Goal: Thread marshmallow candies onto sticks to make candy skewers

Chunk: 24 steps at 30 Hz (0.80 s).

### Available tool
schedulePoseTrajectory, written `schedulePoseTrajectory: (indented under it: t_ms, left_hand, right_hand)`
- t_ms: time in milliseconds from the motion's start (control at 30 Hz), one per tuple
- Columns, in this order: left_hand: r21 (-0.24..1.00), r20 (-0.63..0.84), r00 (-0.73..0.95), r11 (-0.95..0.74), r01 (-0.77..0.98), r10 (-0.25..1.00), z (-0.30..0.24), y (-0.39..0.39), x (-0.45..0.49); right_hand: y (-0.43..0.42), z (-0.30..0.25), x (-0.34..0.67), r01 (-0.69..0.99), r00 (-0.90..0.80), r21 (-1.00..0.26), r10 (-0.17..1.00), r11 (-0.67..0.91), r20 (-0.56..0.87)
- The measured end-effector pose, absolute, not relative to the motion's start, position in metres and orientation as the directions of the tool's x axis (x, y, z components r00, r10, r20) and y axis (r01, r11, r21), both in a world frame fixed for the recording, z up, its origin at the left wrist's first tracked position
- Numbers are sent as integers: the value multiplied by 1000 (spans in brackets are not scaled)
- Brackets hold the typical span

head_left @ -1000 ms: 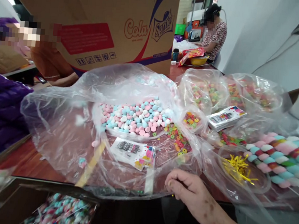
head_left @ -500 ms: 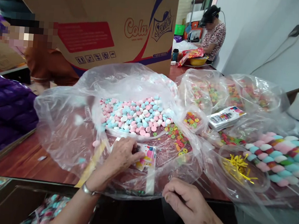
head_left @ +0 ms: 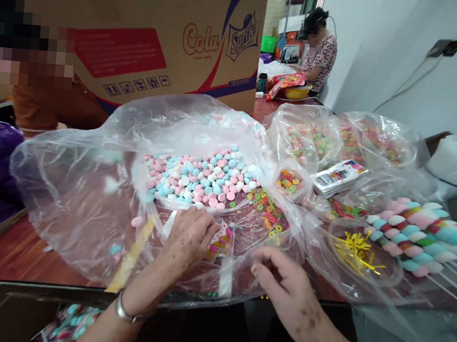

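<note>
My left hand point(head_left: 189, 236) lies on a stack of printed label cards point(head_left: 221, 240) that rests on clear plastic sheeting point(head_left: 76, 190); its fingers curl over the stack's top edge. My right hand point(head_left: 282, 286) hovers just right of it near the table's front edge, fingers bent and slightly apart, nothing visible in them. Behind the cards a pile of pink, blue and white marshmallow candies point(head_left: 196, 176) fills an opened plastic bag. Coloured ring candies point(head_left: 267, 208) lie scattered to its right.
A large Cola/Sprite cardboard box point(head_left: 144, 32) stands behind. At right are candy bags point(head_left: 322, 139), another card stack point(head_left: 339, 177), a bowl of yellow twist ties point(head_left: 359, 250) and marshmallow skewers point(head_left: 417, 233). A person sits at far back; another stands at left. A carton of sweets point(head_left: 66, 324) sits below.
My left hand came into view and settled on the label cards. My right hand lifted from the table edge and moved up slightly, its fingers loosening.
</note>
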<state>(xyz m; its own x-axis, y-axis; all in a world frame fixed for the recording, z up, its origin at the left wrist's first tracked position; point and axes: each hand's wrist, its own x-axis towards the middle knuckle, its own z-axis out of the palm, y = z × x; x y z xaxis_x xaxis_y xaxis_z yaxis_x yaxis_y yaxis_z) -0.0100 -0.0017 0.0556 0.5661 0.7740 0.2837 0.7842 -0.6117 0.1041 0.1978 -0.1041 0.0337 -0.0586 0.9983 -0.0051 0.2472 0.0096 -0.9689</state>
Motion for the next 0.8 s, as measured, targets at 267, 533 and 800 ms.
schedulePoseTrajectory:
  t_ms: [267, 533, 800]
  left_hand:
    - [289, 402, 567, -687, 667, 719, 64, -29, 38]
    - [603, 171, 614, -575, 553, 770, 79, -21, 51]
    - [905, -248, 672, -81, 418, 697, 76, -12, 51]
  right_hand:
    - [-73, 36, 207, 359, 77, -921, 979, 151, 191]
    - [-75, 43, 239, 488, -38, -846, 973, 217, 228]
    - [-74, 44, 253, 571, -103, -765, 951, 296, 291]
